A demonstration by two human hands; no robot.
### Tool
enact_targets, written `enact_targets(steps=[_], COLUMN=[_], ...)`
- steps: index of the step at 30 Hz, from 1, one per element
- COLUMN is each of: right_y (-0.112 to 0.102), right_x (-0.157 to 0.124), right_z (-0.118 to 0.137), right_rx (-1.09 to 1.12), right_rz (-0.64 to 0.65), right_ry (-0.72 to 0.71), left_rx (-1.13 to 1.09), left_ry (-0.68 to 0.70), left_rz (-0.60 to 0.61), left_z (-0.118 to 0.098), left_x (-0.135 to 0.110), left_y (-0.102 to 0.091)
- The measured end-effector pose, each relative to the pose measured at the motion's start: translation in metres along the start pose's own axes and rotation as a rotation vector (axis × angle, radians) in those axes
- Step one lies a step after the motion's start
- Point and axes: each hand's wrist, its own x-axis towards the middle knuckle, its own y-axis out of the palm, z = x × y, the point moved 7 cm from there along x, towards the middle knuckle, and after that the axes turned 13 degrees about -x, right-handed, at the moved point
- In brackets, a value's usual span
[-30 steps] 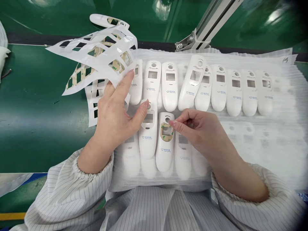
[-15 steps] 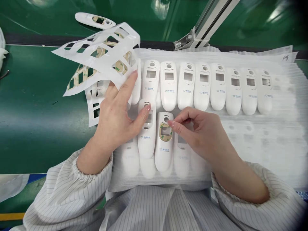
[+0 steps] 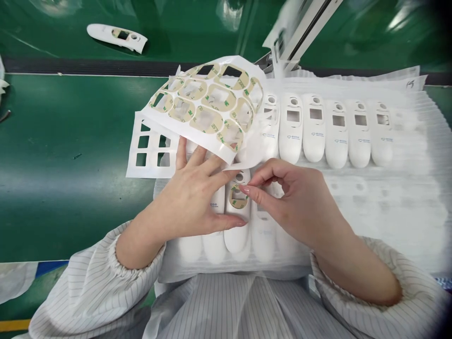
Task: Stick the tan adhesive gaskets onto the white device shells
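A white plastic housing [image 3: 236,230] lies on white foam sheeting [image 3: 388,202], with a tan adhesive ring [image 3: 237,197] around its window. My right hand [image 3: 293,197] pinches at that ring with thumb and forefinger. My left hand [image 3: 190,200] lies over the neighbouring housings, its thumb along the ringed housing's lower edge, while its fingers hold a sheet of tan adhesive rings [image 3: 208,106] lifted above the row. A row of several white housings [image 3: 328,132] with "ease" print runs to the right.
A used white backing sheet with square cut-outs [image 3: 144,150] lies on the green conveyor belt [image 3: 63,155]. One more housing [image 3: 116,36] lies far back on the belt. A metal frame bar [image 3: 300,28] stands behind the foam.
My left hand swung the adhesive sheet rightwards over the row, rings now facing up, and moved onto the ringed housing. My right hand stays pinching at the ring. The far housing drifted left.
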Motion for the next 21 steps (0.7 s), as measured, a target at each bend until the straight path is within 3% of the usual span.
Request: enact_targets(steps=[6, 14, 21], right_y=[-0.005, -0.008, 0.004], right_x=[-0.002, -0.002, 0.006], right_z=[0.007, 0.009, -0.003], right_rx=[-0.098, -0.161, 0.028], right_rz=[-0.088, -0.084, 0.0], right_ry=[-0.087, -0.095, -0.04], left_rx=[0.015, 0.019, 0.016], left_ry=[-0.022, -0.02, -0.018], left_rz=[-0.005, -0.006, -0.005], left_z=[0.002, 0.001, 0.001], left_x=[0.0, 0.0, 0.0], left_y=[0.003, 0.003, 0.002])
